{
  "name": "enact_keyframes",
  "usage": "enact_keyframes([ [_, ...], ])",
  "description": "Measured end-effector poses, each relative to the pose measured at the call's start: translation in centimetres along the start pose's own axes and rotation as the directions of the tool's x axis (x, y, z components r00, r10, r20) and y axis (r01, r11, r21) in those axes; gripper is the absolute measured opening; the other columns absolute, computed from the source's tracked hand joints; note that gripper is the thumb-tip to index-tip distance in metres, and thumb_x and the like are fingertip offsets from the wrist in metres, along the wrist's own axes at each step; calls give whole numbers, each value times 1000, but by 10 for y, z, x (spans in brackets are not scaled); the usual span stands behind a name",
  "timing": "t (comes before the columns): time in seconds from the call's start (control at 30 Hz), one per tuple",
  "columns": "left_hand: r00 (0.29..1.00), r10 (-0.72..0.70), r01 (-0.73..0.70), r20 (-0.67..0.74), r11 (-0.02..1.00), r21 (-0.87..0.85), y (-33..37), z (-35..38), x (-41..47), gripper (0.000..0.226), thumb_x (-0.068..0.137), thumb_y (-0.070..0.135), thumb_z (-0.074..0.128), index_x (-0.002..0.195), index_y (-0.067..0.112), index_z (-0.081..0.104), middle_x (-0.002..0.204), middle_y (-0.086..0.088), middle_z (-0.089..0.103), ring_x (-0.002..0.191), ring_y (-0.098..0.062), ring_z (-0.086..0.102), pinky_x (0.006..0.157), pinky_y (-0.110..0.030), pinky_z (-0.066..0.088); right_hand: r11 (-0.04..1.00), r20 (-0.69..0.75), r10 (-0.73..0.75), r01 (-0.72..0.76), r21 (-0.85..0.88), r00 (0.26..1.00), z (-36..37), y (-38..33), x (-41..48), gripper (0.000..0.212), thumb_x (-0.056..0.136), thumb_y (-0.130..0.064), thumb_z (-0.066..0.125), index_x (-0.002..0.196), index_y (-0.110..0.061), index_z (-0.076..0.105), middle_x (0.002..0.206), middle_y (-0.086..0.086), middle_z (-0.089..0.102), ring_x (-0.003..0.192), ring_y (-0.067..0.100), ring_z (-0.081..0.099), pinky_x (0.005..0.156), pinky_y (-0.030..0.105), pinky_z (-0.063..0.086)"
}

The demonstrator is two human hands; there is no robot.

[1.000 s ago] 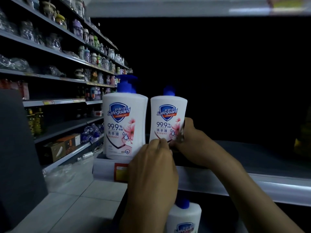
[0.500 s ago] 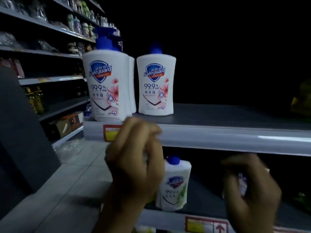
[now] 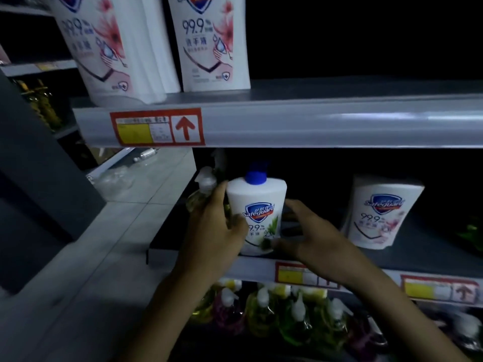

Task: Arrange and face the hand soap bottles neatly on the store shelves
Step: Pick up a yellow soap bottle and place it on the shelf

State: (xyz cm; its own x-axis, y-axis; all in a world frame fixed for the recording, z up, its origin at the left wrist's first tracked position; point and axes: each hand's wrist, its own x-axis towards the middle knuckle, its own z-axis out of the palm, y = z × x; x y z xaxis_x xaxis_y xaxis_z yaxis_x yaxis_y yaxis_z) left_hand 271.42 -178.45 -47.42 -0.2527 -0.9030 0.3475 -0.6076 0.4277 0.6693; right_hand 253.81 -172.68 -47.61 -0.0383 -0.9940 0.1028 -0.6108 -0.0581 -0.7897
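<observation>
Now | your left hand (image 3: 217,228) grasps the green-leaf Safeguard hand soap bottle (image 3: 257,205), front edge of the middle shelf (image 3: 431,257) | right hand (image 3: 311,231) splayed, unclenched, thumb at its base | risk: turning it may nudge the clear pump bottle (image 3: 206,182) at its 9 o'clock off the shelf end.

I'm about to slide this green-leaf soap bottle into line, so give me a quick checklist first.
1. Label forward: ok, green-leaf bottle shows its logo.
2. Standing upright: ok.
3. Left hand gripping it: ok.
4. Right hand touching it: cannot tell, open at its lower right.
5. Row closed up: not ok, gap to pink-label bottle.
</observation>
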Motion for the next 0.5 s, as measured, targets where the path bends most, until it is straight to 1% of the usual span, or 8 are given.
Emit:
enact_keyframes([
  [0.07,998,0,3,56,998,-63,1,0,1,49,88,23,60,133,31,43,98,4,68,79,-6,66,50,-11,48,999,-30,-28,28,-29,999,0,2,1,62,84,-24,73,136,-34,41,118,-22,56,97,-5,58,73,6,46],
  [0.13,987,-7,26,163,993,-114,2,1,-2,39,87,26,63,123,30,49,96,6,68,78,-6,68,66,-30,58,998,-56,-25,22,-55,998,-4,6,1,57,82,-25,74,130,-30,45,111,-20,56,90,-6,56,66,4,44],
  [0.2,967,-13,45,253,992,-118,0,5,-4,40,86,30,65,124,28,50,112,2,65,84,-11,68,78,-43,57,997,-79,-9,3,-76,997,-9,11,-1,55,82,-25,75,128,-27,46,109,-16,57,93,0,58,65,7,44],
  [0.27,953,-17,55,303,992,-117,-2,9,-6,52,85,32,67,132,25,46,128,2,58,94,-16,66,85,-44,54,996,-68,5,-11,-84,998,-12,17,-4,54,83,-26,74,128,-26,44,109,-17,57,95,2,58,64,6,44],
  [0.33,954,-28,68,299,990,-123,-2,11,-6,59,83,34,69,135,25,41,129,-1,56,95,-20,65,86,-46,53,995,-45,0,-4,-96,999,-9,19,-7,55,84,-26,73,129,-26,40,112,-14,60,95,5,58,64,7,45],
  [0.4,963,-6,37,268,993,-109,-5,12,-6,53,83,33,70,128,23,43,109,1,64,85,-16,66,77,-39,55,988,-65,-53,43,-147,996,-2,23,-9,56,85,-25,71,128,-24,36,114,-5,65,96,14,64,70,23,53],
  [0.47,968,31,-10,250,996,-84,-6,11,-8,40,84,28,70,114,21,46,84,12,60,74,-2,61,64,-17,48,965,-115,-135,104,-241,984,6,26,-13,58,85,-25,70,129,-21,32,109,3,68,93,23,67,71,41,55],
  [0.5,969,50,-31,241,996,-83,-5,10,-10,35,84,26,70,109,23,46,80,17,55,72,3,57,60,-10,43,949,-139,-174,129,-287,975,8,27,-16,59,86,-26,68,131,-21,31,109,5,67,93,26,67,70,44,55],
])
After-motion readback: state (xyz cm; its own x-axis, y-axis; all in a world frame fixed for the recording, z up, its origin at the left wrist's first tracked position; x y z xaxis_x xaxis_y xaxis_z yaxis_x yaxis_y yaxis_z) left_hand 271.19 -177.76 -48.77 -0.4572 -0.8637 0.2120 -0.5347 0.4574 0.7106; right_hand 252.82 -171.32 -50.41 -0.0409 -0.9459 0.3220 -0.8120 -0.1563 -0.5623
